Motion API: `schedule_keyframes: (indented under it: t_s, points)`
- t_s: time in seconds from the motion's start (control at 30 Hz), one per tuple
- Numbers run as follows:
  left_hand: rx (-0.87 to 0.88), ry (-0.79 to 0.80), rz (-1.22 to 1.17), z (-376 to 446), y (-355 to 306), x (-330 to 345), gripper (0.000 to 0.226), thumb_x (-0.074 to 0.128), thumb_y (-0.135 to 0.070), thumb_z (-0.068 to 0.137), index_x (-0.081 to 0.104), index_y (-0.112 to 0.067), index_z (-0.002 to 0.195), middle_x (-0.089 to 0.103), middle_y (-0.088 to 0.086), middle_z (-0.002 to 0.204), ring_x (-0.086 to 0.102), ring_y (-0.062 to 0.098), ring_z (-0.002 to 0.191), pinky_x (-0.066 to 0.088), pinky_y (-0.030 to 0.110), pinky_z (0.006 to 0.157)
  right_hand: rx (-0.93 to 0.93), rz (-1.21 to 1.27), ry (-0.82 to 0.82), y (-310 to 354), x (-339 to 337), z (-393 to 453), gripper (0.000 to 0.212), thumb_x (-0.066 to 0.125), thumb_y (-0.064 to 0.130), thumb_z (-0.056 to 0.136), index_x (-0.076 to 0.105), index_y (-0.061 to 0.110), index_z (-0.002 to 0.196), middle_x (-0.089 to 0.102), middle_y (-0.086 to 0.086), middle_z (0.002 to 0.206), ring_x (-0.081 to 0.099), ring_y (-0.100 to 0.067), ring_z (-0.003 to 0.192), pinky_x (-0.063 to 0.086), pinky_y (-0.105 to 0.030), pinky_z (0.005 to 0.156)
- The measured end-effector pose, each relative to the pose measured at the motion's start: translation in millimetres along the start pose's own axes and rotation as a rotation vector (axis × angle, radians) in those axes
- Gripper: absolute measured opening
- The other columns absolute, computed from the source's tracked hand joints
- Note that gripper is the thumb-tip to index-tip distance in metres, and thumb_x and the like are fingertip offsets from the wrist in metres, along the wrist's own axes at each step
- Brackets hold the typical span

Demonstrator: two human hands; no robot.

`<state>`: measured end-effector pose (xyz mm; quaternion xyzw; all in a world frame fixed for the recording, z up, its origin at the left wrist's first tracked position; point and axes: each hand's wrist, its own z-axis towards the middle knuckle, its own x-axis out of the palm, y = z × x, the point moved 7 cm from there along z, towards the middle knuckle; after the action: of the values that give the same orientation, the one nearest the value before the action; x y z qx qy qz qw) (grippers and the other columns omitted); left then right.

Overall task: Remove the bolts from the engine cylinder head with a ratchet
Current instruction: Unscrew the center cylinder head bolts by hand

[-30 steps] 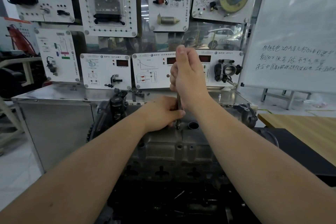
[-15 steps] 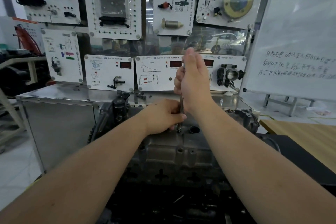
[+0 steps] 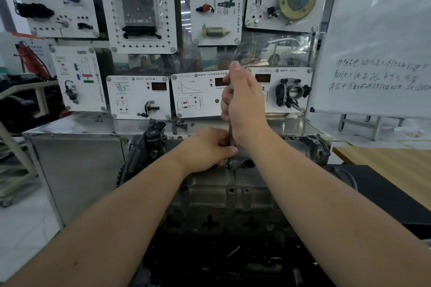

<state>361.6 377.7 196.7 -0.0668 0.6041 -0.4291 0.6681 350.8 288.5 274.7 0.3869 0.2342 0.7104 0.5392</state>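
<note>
Before instrument panels [image 3: 138, 96], both hands, right [image 3: 245, 105] above left [image 3: 207, 149], grip the upright ratchet [image 3: 231, 134].

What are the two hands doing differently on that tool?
The right hand grips the ratchet high on its upright shaft; the left hand pinches it low, just above the cylinder head. The right stands upright, the left lies sideways. Both curl around the same shaft.

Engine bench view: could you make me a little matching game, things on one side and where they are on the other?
Things:
1. right hand
2. left hand
3. open round hole
4. whiteboard

Places:
A. low on the tool shaft, by the cylinder head
B. far right, handwriting on it
C. high on the upright tool
D. in the head, right of the tool tip

Pairs: 1-C, 2-A, 3-D, 4-B
</note>
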Motion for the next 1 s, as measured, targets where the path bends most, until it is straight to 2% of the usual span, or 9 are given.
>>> schedule_keyframes:
  t_s: [0.17, 0.3, 0.47, 0.57, 0.67, 0.73, 0.8, 0.9, 1.0]
  points:
    - [-0.017, -0.03, 0.09, 1.3, -0.3, -2.0, 0.021, 0.062, -0.044, 0.096, 0.067, -0.023, 0.098, 0.075, -0.003, 0.085, 0.07, 0.007, 0.068, 0.056, 0.032, 0.077, -0.019, -0.11, -0.043, 0.3, -8.8, 1.3, 0.039, 0.046, 0.04, 0.104, 0.058, 0.019, 0.074, 0.045, 0.004, 0.053, 0.038, -0.012, 0.046, 0.032, -0.027, 0.044]
    - [-0.03, -0.054, 0.135, 2.1, -0.4, -3.2, 0.031, 0.064, -0.051, 0.092, 0.063, -0.02, 0.091, 0.073, 0.0, 0.078, 0.07, 0.014, 0.071, 0.057, 0.043, 0.08, 0.076, -0.06, -0.007, -7.3, -9.7, 2.7, 0.048, 0.038, 0.048, 0.105, 0.055, 0.018, 0.071, 0.038, 0.008, 0.049, 0.03, -0.01, 0.042, 0.026, -0.029, 0.046]
    - [-0.005, -0.01, -0.028, -0.8, -6.2, -0.3, 0.007, 0.065, -0.03, 0.096, 0.067, -0.023, 0.097, 0.073, -0.008, 0.081, 0.071, 0.015, 0.071, 0.056, 0.044, 0.086, 0.25, 0.078, -0.024, -12.3, -17.7, 6.1, 0.051, 0.039, 0.053, 0.103, 0.047, 0.025, 0.061, 0.031, 0.006, 0.05, 0.024, -0.012, 0.04, 0.026, -0.021, 0.04]
    - [0.001, -0.022, 0.041, -1.6, -7.5, -2.6, 0.011, 0.062, -0.03, 0.097, 0.067, -0.02, 0.096, 0.071, -0.01, 0.07, 0.068, 0.006, 0.062, 0.055, 0.034, 0.077, 0.263, 0.064, 0.019, -18.5, -17.0, 5.7, 0.053, 0.04, 0.062, 0.098, 0.052, 0.024, 0.063, 0.035, 0.005, 0.051, 0.027, -0.012, 0.041, 0.031, -0.023, 0.042]
    - [-0.005, -0.07, 0.135, 0.4, -6.3, -5.6, 0.02, 0.063, -0.035, 0.096, 0.063, -0.016, 0.092, 0.072, 0.0, 0.074, 0.067, 0.009, 0.062, 0.054, 0.034, 0.074, 0.186, -0.06, 0.05, -33.8, -19.0, -3.9, 0.053, 0.038, 0.065, 0.095, 0.056, 0.02, 0.074, 0.043, 0.005, 0.053, 0.037, -0.012, 0.045, 0.036, -0.026, 0.046]
    - [0.008, -0.067, 0.161, 1.9, -7.0, -4.3, 0.02, 0.062, -0.035, 0.095, 0.062, -0.015, 0.093, 0.07, 0.001, 0.073, 0.067, 0.011, 0.063, 0.055, 0.039, 0.076, 0.082, -0.205, 0.024, -41.3, -28.6, -8.6, 0.046, 0.038, 0.055, 0.099, 0.058, 0.019, 0.08, 0.049, 0.005, 0.055, 0.043, -0.011, 0.047, 0.037, -0.026, 0.048]
    - [0.043, -0.064, 0.158, 2.2, -9.7, -4.2, 0.015, 0.061, -0.035, 0.095, 0.061, -0.02, 0.093, 0.069, 0.0, 0.071, 0.066, 0.012, 0.062, 0.056, 0.04, 0.071, 0.009, -0.384, 0.025, -45.7, -34.4, -9.8, 0.037, 0.04, 0.045, 0.103, 0.059, 0.02, 0.082, 0.055, 0.007, 0.061, 0.047, -0.007, 0.052, 0.038, -0.027, 0.054]
    - [0.075, -0.06, 0.107, 1.6, -12.3, -5.3, 0.003, 0.06, -0.03, 0.094, 0.059, -0.032, 0.095, 0.069, -0.006, 0.075, 0.066, 0.007, 0.061, 0.055, 0.034, 0.066, -0.064, -0.524, 0.059, -44.4, -31.8, -10.7, 0.034, 0.047, 0.038, 0.102, 0.063, 0.013, 0.085, 0.055, 0.012, 0.067, 0.049, 0.003, 0.06, 0.039, -0.015, 0.059]
    - [0.051, -0.048, 0.059, -0.1, -10.1, -5.5, 0.019, 0.057, -0.018, 0.092, 0.057, -0.037, 0.093, 0.071, -0.005, 0.078, 0.07, 0.008, 0.063, 0.057, 0.031, 0.068, -0.129, -0.591, 0.119, -42.2, -23.1, -15.2, 0.025, 0.049, 0.03, 0.104, 0.066, 0.02, 0.089, 0.057, 0.015, 0.07, 0.054, 0.009, 0.069, 0.039, -0.007, 0.063]
